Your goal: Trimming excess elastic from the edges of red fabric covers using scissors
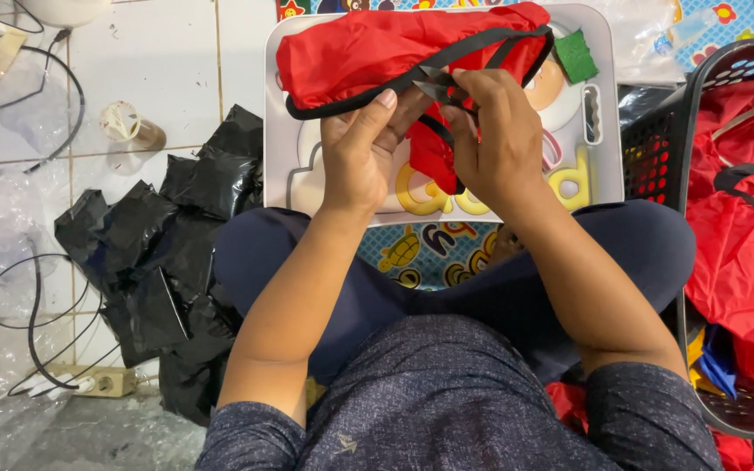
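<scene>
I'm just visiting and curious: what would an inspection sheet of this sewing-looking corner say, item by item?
Surface: white plastic tray with cartoon print, resting across the seated person's knees.
Job's things: red fabric bundle lying on the tray, edged by a black strap.
Clutter: crumpled black plastic bags on the tiled floor; small green patch on the tray.
Grippers: left hand and right hand both pinch the strap above the tray.
Cables: black cable looping to a power strip.
Surroundings: black basket of red fabric at the right; clear plastic wrap at the left.
</scene>
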